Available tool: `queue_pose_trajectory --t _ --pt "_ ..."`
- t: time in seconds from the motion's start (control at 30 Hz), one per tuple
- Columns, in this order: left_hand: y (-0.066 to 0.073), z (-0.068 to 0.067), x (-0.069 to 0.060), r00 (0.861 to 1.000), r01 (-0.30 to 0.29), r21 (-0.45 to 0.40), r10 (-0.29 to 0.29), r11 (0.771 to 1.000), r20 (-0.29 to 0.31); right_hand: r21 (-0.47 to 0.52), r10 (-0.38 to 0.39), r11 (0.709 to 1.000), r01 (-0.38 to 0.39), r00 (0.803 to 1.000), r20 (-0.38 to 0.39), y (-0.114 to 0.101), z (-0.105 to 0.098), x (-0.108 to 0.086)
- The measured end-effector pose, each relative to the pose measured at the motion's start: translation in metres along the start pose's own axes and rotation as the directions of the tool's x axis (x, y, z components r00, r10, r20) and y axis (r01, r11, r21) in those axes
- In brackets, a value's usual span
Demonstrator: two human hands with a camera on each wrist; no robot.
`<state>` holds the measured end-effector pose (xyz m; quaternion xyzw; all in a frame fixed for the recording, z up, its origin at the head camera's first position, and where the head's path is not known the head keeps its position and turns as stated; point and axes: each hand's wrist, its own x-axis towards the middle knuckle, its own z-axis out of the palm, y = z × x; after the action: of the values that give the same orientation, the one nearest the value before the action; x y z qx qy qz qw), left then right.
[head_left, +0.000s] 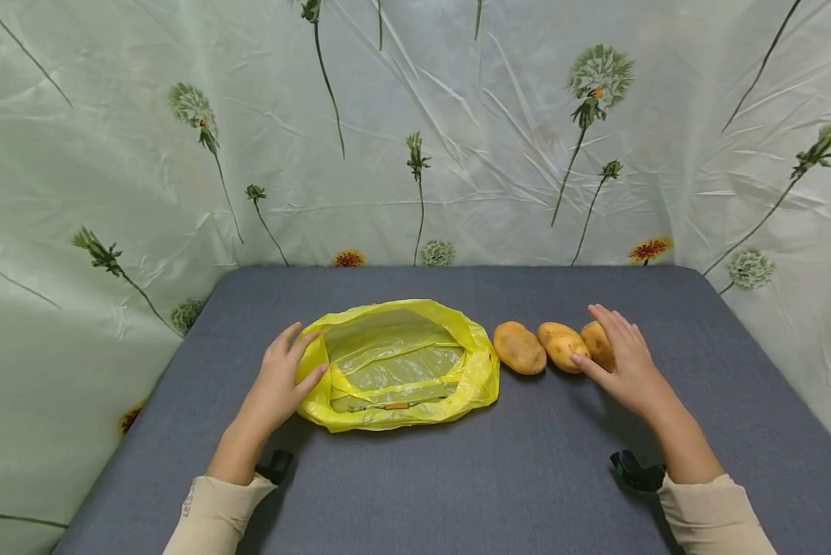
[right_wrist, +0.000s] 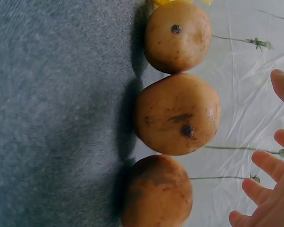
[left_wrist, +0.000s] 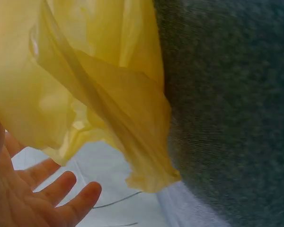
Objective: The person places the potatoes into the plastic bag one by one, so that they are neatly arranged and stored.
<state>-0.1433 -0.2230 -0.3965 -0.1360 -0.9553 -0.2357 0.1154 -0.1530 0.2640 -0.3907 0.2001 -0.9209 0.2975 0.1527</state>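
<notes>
A yellow plastic bag point(head_left: 481, 378) lies on the table with its mouth spread wide. At its left rim is my left hand point(head_left: 287, 379), fingers spread; in the left wrist view the hand point(left_wrist: 42, 198) is beside the yellow bag point(left_wrist: 104, 90), and whether it touches cannot be told. Three potatoes stand in a row right of the bag: a left one point(head_left: 519, 348), a middle one point(head_left: 561, 345) and a right one point(head_left: 596, 343) partly hidden by my right hand point(head_left: 625, 366). That hand hovers over the right end of the row, fingers apart, holding nothing.
A dark grey cloth covers the table point(head_left: 457, 493). Behind and at the sides hangs a pale curtain point(head_left: 485, 154) printed with dandelions. Black wrist straps point(head_left: 636, 470) sit near both sleeves.
</notes>
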Motion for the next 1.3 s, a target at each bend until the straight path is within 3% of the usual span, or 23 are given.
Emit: queue_pose_trajectory --t 0.37,0.8,1.13,1.3 --pt "-0.011 0.006 -0.005 0.996 0.086 -0.100 -0.086 0.991 0.001 0.057 0.035 0.998 -0.032 0.998 -0.050 0.013 0.001 -0.007" --pt "-0.019 0.012 -0.007 0.992 0.121 -0.247 -0.127 0.961 -0.009 0.160 0.235 0.961 -0.225 0.971 -0.046 0.029 0.003 -0.020" --pt "-0.023 0.014 -0.010 0.977 0.200 -0.389 -0.212 0.899 0.011 0.284 0.312 0.916 -0.282 0.948 -0.064 0.043 0.010 -0.026" --pt "-0.026 0.016 -0.011 0.968 0.232 -0.506 -0.249 0.831 0.035 0.282 0.349 0.903 -0.324 0.936 -0.043 0.049 0.013 -0.030"
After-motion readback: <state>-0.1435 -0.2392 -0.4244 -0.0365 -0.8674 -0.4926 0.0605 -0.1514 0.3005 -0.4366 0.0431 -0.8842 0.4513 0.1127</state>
